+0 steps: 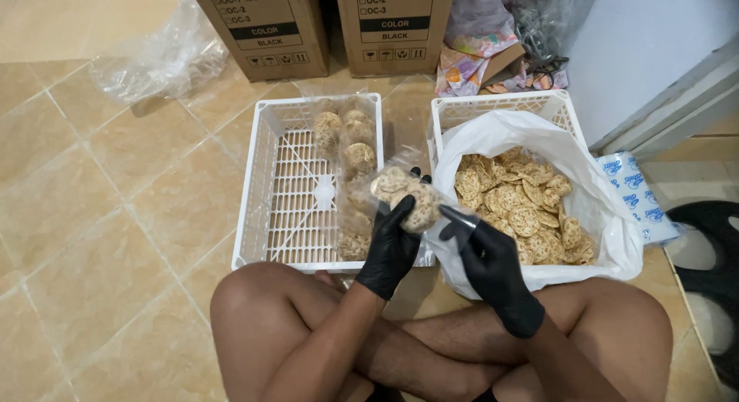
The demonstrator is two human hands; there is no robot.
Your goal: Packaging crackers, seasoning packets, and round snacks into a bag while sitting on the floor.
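Gloved left hand grips a crinkly clear bag of round crackers — right hand pinches its edge.

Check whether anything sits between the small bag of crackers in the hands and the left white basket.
Nothing visible blocks it. The left hand holds the small bag of crackers right above the near right corner of the left white basket, beside the filled bags already lying there. The right hand pinches the bag's edge.
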